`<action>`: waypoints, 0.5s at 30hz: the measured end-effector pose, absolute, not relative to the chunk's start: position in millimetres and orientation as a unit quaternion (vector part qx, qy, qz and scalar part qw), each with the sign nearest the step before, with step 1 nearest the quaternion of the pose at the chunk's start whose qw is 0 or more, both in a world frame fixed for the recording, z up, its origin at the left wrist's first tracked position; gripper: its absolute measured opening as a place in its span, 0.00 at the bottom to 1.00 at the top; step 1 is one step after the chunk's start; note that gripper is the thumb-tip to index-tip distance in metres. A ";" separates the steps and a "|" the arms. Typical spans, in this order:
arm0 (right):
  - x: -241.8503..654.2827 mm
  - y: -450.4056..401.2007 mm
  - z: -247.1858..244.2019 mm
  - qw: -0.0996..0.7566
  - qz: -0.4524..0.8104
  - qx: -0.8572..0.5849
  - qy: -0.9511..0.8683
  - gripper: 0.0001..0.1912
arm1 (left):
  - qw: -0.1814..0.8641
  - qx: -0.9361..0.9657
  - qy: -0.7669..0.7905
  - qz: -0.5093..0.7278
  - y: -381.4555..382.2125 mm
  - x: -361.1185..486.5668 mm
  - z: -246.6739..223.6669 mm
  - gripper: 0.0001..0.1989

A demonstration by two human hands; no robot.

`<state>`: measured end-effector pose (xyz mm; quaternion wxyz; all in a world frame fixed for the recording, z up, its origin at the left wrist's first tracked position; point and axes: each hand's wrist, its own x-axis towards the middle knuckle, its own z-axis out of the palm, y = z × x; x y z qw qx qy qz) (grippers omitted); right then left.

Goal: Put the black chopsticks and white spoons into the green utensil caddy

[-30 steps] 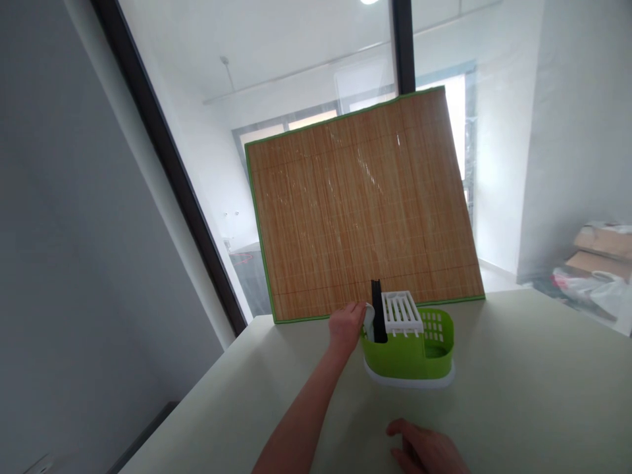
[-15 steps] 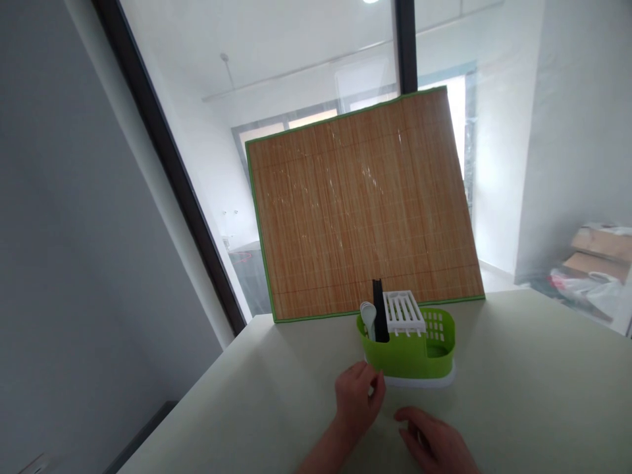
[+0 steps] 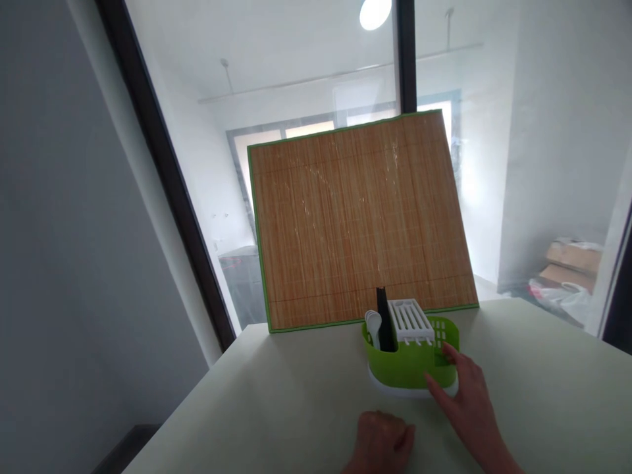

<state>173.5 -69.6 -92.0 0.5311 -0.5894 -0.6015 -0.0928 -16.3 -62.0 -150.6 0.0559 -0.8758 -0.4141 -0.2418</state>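
Observation:
A green basket (image 3: 402, 370) with a white base stands on the pale table. White spoons (image 3: 374, 324) and black chopsticks or similar dark sticks (image 3: 385, 322) are upright in its left part, and a white slotted rack (image 3: 411, 320) tops its middle. My right hand (image 3: 467, 388) is at the basket's right end, thumb and fingers apart, fingertips near the low opening; whether they touch it I cannot tell. In front of the basket, my left hand (image 3: 382, 438) rests low over the table, fingers curled in, with what it holds, if anything, hidden.
Behind the basket a bamboo mat (image 3: 360, 224) with green edging leans against the glass. The pale table (image 3: 276, 401) reaches forward to the window. Cardboard boxes (image 3: 575, 260) lie beyond the glass on the right.
My right hand has moved up and forward to the basket's right end, its fingers spreading. My left hand has drawn back and slightly right, away from the basket. The view has shifted a little.

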 end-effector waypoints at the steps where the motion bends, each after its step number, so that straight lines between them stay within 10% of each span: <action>1: 168.4 -65.4 -86.3 0.527 -0.107 -0.599 -0.594 0.33 | 0.046 -0.877 -0.421 -0.226 -62.7 -15.9 -150.0 0.13; 15: 116.9 -33.5 -58.2 0.526 -0.117 -0.710 -0.453 0.50 | 0.015 -0.908 -0.410 -0.086 -67.4 -7.0 -148.8 0.13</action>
